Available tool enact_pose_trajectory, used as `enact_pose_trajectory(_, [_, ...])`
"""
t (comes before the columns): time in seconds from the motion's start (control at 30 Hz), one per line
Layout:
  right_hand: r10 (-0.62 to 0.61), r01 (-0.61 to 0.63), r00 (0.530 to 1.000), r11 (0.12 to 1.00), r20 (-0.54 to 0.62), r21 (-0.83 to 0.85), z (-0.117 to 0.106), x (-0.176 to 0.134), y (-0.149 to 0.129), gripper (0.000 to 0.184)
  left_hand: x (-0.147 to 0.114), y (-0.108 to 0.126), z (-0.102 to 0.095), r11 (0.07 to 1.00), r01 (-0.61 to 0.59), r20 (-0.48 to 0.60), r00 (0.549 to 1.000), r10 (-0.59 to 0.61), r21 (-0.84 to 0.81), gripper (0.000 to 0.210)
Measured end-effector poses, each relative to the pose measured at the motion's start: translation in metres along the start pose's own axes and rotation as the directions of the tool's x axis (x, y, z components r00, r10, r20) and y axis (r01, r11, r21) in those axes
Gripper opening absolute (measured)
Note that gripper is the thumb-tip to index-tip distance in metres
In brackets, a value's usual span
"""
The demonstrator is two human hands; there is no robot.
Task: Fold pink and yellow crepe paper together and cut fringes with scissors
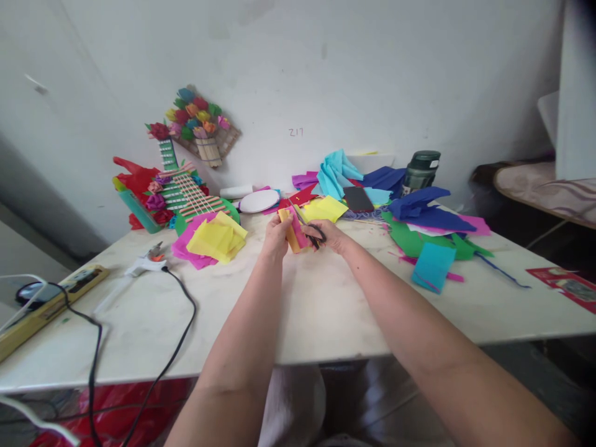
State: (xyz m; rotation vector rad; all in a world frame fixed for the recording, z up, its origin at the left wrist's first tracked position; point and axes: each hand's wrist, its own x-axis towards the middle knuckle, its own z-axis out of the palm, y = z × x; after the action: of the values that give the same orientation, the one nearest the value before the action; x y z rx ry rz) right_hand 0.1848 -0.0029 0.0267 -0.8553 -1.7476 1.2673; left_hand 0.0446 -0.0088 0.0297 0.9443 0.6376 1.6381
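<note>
Near the middle of the table, my left hand [277, 237] is closed on a folded piece of yellow and pink paper [294, 232], held upright by its left side. My right hand [329, 232] grips the dark handles of a pair of scissors [316, 235]. Their blades point up and to the left, against the paper's right side; whether they are cutting through it I cannot tell. Just behind the hands lies yellow paper [327, 208], with red paper [302, 196] beside it. To the left is a stack of yellow sheets [218, 238] over pink ones [193, 243].
A glue gun [148, 264] with its black cord and a power strip [86, 277] lie at left. Behind stand a flower-decorated craft guitar [186, 192] and flower basket [207, 149]. A phone [358, 199], dark bottle [421, 172] and blue paper [428, 208] are at right.
</note>
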Motion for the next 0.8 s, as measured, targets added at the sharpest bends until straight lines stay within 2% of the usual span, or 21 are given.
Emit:
enact_pose_trajectory(0.4, [0.033, -0.030, 0.999, 0.998, -0.042, 0.059, 0.0067, -0.0016, -0.0062, 0.031, 0.0021, -0.0022, -0.0019, 1.000, 0.008, -0.021, 1.000, -0.008, -0.004, 0.030])
enact_pose_trajectory(0.8, [0.010, -0.006, 0.999, 0.997, -0.049, 0.075, 0.0071, 0.0005, -0.0025, 0.028, 0.0013, -0.0023, -0.0012, 1.000, 0.012, -0.045, 0.999, -0.012, -0.001, 0.031])
